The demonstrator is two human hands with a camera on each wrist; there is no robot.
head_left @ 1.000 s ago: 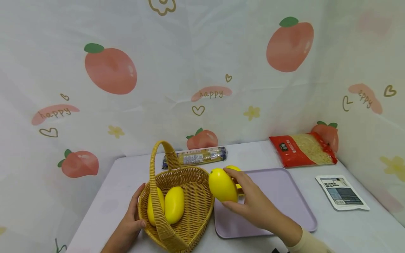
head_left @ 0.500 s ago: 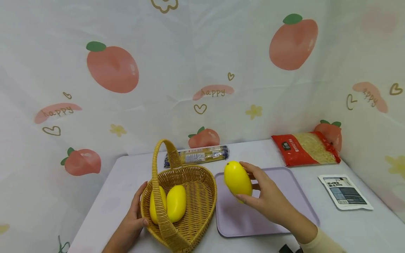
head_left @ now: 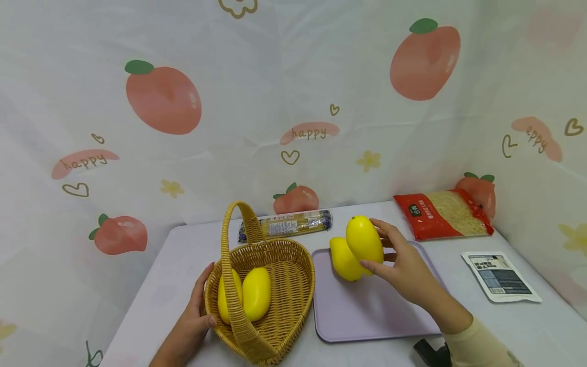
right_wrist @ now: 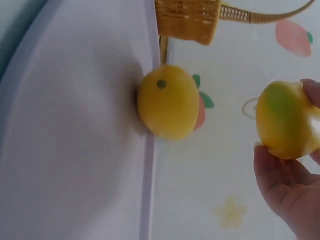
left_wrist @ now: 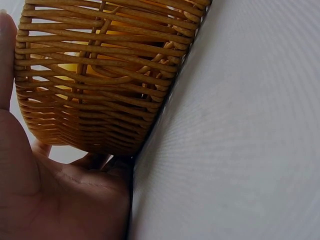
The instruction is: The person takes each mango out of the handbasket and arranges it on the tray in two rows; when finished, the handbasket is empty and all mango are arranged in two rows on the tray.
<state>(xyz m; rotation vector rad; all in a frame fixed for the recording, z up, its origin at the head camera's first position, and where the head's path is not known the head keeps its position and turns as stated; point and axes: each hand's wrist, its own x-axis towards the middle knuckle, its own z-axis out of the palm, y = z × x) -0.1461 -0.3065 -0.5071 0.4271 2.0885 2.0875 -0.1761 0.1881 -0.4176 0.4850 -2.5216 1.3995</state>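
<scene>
My right hand (head_left: 408,267) holds a yellow mango (head_left: 364,237) between thumb and fingers, raised above the lilac tray (head_left: 380,316). A second mango (head_left: 343,260) lies on the tray, partly hidden by the held one; in the right wrist view this lying mango (right_wrist: 169,102) is apart from the hand. To the left, my left hand (head_left: 190,318) grips the left side of a wicker basket (head_left: 293,285), thumb at the rim and fingers along the outer wall. Inside the basket two mangoes lie side by side, the right one (head_left: 257,294) in full sight, the other (head_left: 223,306) partly behind the handle.
Behind the basket lies a clear packet of what looks like noodles (head_left: 293,224). A red bag (head_left: 445,214) with a see-through panel is at the back right, with a white flat pouch (head_left: 500,278) in front of it. A printed cloth hangs behind the table.
My right hand has carried the mango away from the basket's right rim, rightward and up over the tray, uncovering more of the mango lying there. My left hand stays on the basket.
</scene>
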